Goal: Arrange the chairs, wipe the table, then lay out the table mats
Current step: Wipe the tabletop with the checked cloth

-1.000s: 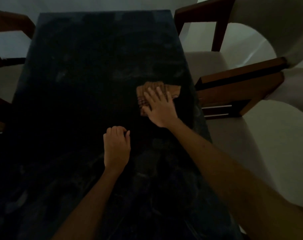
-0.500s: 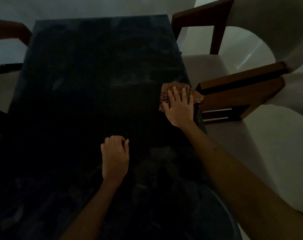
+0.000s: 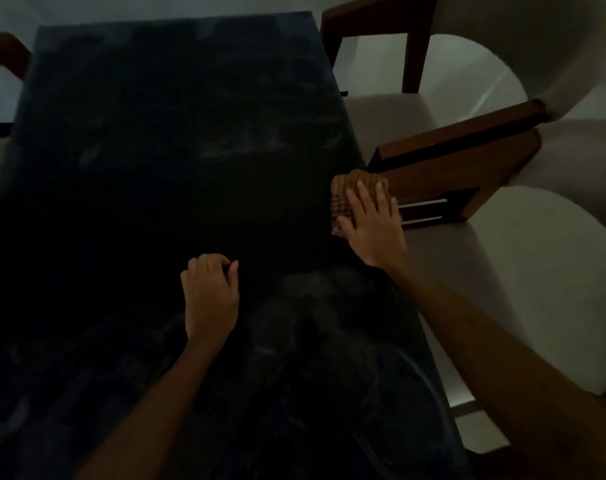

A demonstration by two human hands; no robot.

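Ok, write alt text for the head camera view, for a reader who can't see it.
Seen from above in dim light, a person's right hand presses a checked cloth flat at the right edge of a dark table. The left hand rests on the tabletop with fingers curled, holding nothing. Two wood-framed chairs with pale seats stand along the table's right side.

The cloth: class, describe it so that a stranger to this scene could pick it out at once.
Find the dark table and follow its right edge toward the wooden chair arm. There the right hand presses flat on the cloth. It is the only brown checked thing on the dark top.
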